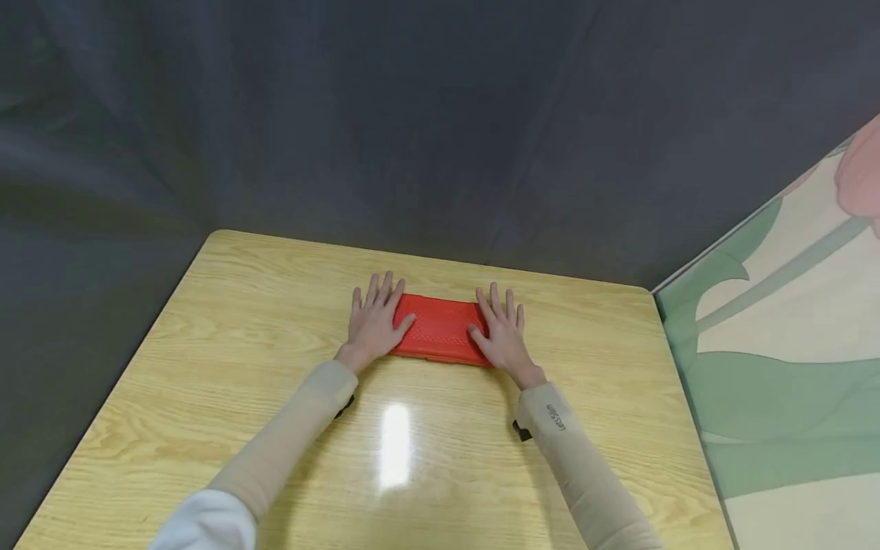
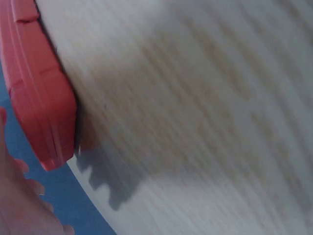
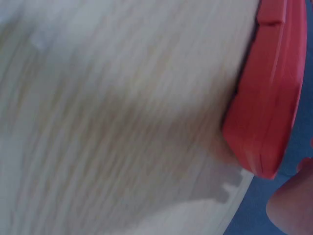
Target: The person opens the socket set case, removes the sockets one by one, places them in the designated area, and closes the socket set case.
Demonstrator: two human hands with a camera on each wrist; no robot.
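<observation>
A flat red plastic case [image 1: 441,328] lies closed on the wooden table [image 1: 275,367], toward its far side. My left hand [image 1: 374,321] lies flat on the case's left end, fingers straight and spread, thumb on the lid. My right hand [image 1: 502,332] lies flat on its right end in the same way. In the left wrist view the case's edge [image 2: 36,88] shows at the left, with part of my hand [image 2: 19,205] below it. In the right wrist view the case's rounded corner [image 3: 269,112] sits at the right, by the table edge.
A dark grey curtain [image 1: 412,114] hangs behind the table. A panel with a green and pink pattern [image 1: 791,344] stands along the table's right edge. Bare tabletop with a light glare [image 1: 395,443] lies between my forearms.
</observation>
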